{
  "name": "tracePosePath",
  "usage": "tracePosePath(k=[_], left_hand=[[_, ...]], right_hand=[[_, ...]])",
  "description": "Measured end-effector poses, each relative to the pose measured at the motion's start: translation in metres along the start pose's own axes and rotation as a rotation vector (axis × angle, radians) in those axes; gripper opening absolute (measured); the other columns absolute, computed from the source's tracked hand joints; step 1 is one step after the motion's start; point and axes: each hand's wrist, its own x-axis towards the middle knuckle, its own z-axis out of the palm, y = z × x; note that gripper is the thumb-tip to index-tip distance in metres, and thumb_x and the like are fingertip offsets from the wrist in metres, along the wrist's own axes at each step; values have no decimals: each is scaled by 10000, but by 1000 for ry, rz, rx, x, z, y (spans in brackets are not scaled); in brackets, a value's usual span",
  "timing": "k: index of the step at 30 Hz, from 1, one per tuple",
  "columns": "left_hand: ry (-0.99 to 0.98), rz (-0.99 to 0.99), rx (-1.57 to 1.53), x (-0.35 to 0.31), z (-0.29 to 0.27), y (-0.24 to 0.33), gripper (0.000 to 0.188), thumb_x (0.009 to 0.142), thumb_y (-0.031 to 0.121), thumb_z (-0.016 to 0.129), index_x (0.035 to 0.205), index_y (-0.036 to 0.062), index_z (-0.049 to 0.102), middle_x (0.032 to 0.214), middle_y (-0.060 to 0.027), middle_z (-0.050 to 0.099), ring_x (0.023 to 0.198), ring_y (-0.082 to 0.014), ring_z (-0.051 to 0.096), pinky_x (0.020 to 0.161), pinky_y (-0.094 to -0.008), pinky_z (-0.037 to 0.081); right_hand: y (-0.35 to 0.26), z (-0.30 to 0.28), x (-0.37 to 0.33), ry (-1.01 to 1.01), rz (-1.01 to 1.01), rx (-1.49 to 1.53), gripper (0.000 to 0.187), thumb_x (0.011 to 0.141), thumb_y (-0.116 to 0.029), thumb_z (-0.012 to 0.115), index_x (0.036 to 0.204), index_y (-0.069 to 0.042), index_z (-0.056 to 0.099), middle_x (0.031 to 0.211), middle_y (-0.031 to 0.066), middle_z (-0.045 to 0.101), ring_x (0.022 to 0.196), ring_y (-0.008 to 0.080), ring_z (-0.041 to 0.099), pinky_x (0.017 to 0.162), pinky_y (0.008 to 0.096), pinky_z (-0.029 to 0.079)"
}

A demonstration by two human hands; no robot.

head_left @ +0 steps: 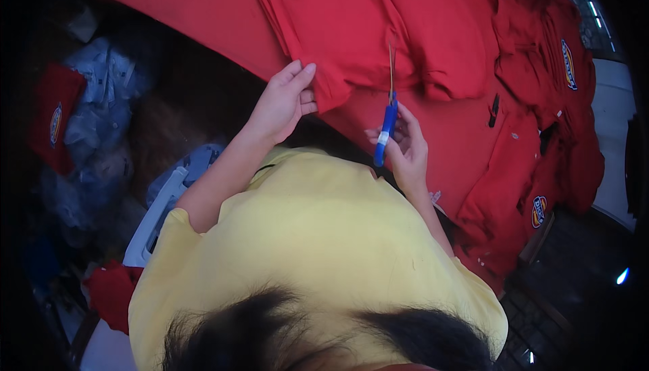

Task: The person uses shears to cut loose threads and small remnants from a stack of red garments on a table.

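Note:
A red garment (338,26) lies spread over the red-covered table, its lower edge reaching toward me. My left hand (284,101) is closed on the near left corner of that cloth, thumb uppermost and fingers curled beneath. In my right hand (410,148) is a pair of scissors (387,131) with blue handles and a pale band. The fingers wrap the handles. Its thin blades point away from me, over the garment's near edge; whether they touch the cloth I cannot tell.
More red garments (534,67) with patches are heaped at the right. A small black tool (494,111) lies on the red table cover (446,134). Clear plastic bags (101,124) and a red folded garment (53,121) are at the left, near a pale plastic chair (154,219).

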Motion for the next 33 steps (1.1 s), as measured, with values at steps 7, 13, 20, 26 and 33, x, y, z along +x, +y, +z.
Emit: tracePosePath(k=[7, 13, 20, 26, 33], left_hand=[[31, -23, -163, 0, 11, 25, 292, 959, 196, 476, 1218, 63, 498, 1160, -103, 595, 1021, -216, 611, 877, -386, 498], [-182, -171, 63, -18, 17, -18, 253, 886, 71, 555, 1129, 1, 567, 1132, -99, 614, 1062, -196, 581, 941, -356, 448], [-79, -275, 94, 3, 14, -32, 247, 907, 217, 584, 1013, -4, 614, 966, -112, 654, 927, -205, 627, 869, -339, 486], [60, -14, -236, 49, 0, 9, 236, 919, 161, 553, 1101, 11, 559, 1084, -110, 626, 1007, -230, 612, 892, -402, 496], [181, 90, -317, 66, -12, 48, 340, 931, 208, 540, 1222, 39, 492, 1203, -120, 568, 1099, -246, 563, 962, -424, 441]], right_hand=[[-4, -9, -18, -121, -14, -118, 575, 803, -43, 619, 1322, 55, 393, 1096, 162, 588, 899, 177, 614, 788, 296, 500], [0, 15, -12, -10, 5, 209, 648, 789, 67, 581, 1375, 13, 312, 1245, 147, 479, 1050, 218, 548, 852, 319, 494], [12, 35, 8, 49, 74, 198, 641, 775, 97, 585, 1350, -15, 325, 1315, 129, 416, 1198, 199, 431, 950, 312, 406], [15, 25, 0, 19, 109, 258, 622, 782, 122, 556, 1342, -31, 333, 1294, 122, 432, 1182, 171, 434, 927, 281, 407], [24, 19, 0, 15, 137, 174, 566, 819, 69, 546, 1340, -23, 344, 1216, 132, 481, 1090, 186, 502, 884, 294, 444]])
